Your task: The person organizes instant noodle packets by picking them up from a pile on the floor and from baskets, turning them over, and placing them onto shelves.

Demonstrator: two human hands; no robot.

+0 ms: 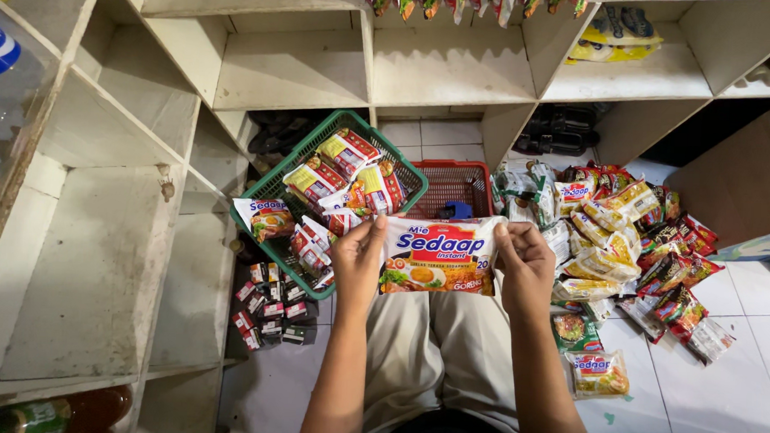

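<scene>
Both my hands hold one white and orange instant noodle packet flat in front of me, above my knees. My left hand grips its left edge and my right hand grips its right edge. Just beyond the packet stands a green plastic basket with several noodle packets in it, tilted on the floor. A red basket sits behind the held packet, with a small blue thing inside.
A heap of assorted noodle packets lies on the tiled floor at the right. Small dark sachets are stacked at the left by the white wooden shelves. Yellow packets lie on an upper right shelf. Bottles stand at bottom left.
</scene>
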